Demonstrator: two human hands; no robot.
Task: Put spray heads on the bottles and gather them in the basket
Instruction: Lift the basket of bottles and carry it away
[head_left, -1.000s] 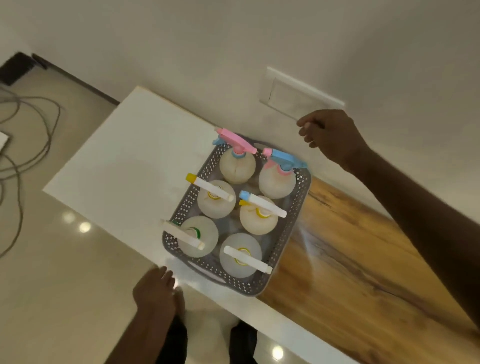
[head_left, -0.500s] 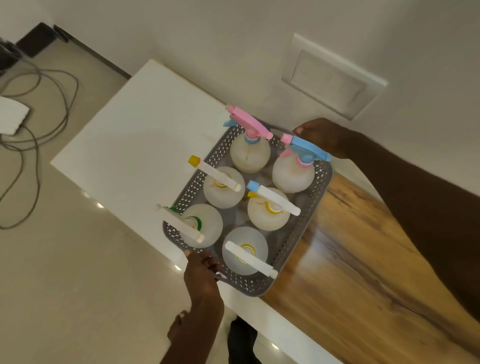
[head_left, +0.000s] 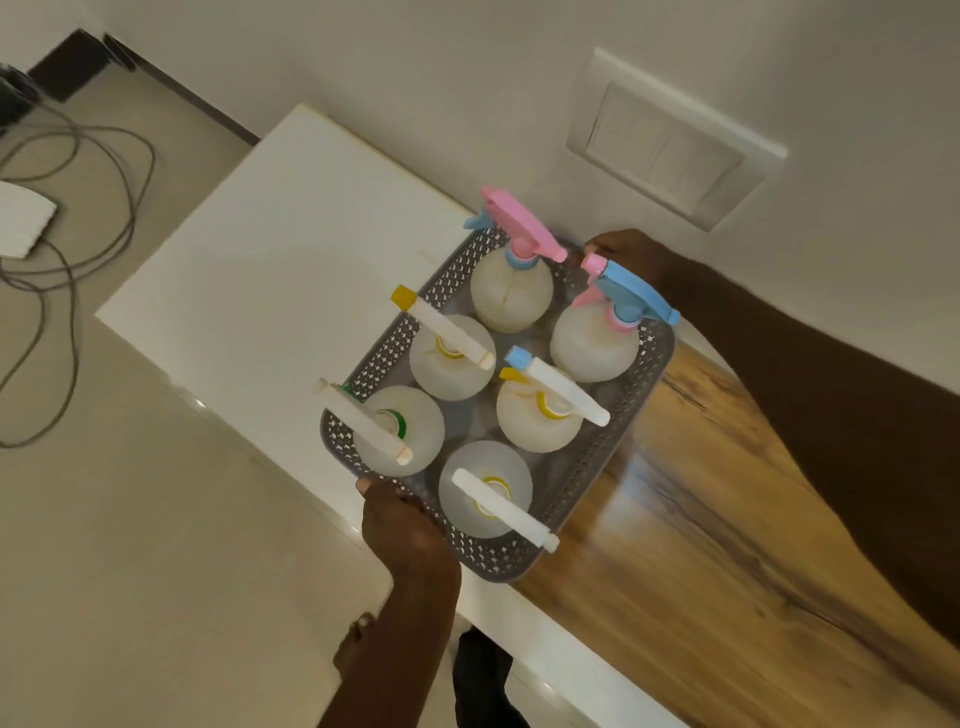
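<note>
A grey perforated basket (head_left: 613, 447) sits on the table with several frosted bottles standing in it, each topped by a spray head. A pink spray head (head_left: 522, 228) and a blue one (head_left: 631, 293) top the two far bottles; white heads (head_left: 447, 330) top the nearer ones. My left hand (head_left: 402, 525) grips the basket's near rim. At the far rim my right hand (head_left: 636, 254) holds on behind the blue head, its fingers partly hidden.
The table has a white part (head_left: 270, 270) on the left and a wood-grain part (head_left: 727, 545) on the right. A wall switch plate (head_left: 672, 137) is behind it. Cables (head_left: 78, 208) lie on the floor at left, near the table's edge.
My left hand rose from below the table edge to the basket's near rim. My right hand dropped from the wall side onto the far rim. Both now hold the basket.
</note>
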